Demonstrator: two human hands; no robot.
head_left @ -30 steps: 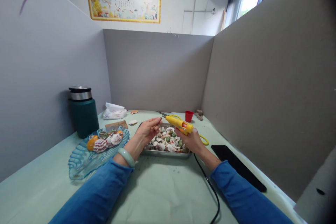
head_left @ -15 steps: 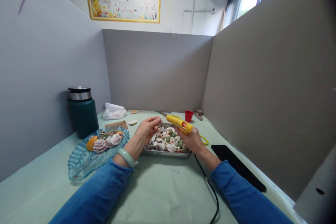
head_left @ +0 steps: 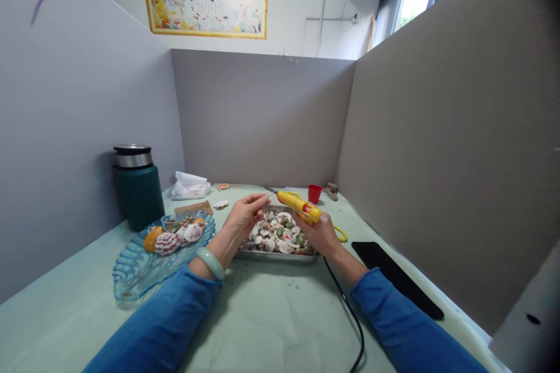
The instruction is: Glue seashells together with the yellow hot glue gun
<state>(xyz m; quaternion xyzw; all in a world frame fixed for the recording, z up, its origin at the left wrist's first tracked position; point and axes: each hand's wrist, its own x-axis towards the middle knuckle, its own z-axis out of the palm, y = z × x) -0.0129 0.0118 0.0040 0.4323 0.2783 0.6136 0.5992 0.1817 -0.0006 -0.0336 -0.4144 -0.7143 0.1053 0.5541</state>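
Note:
My right hand (head_left: 321, 233) grips a yellow glue gun (head_left: 298, 205), its nozzle pointing left toward my left fingertips. My left hand (head_left: 245, 217) is raised over a metal tray (head_left: 277, 254) full of small seashells, its fingers pinched on something too small to make out, right at the gun's tip. A pale green bangle (head_left: 210, 261) sits on my left wrist. The gun's black cord (head_left: 350, 310) runs down the table toward me.
A blue glass dish (head_left: 144, 265) with larger shells lies at the left. Behind it stand a dark green flask (head_left: 137, 187) and a white tissue pack (head_left: 190, 186). A red cup (head_left: 314, 193) sits at the back, a black phone (head_left: 396, 277) at the right. Grey partitions enclose the table.
Almost nothing has moved. My left fingertips have drawn slightly closer to the glue gun's nozzle.

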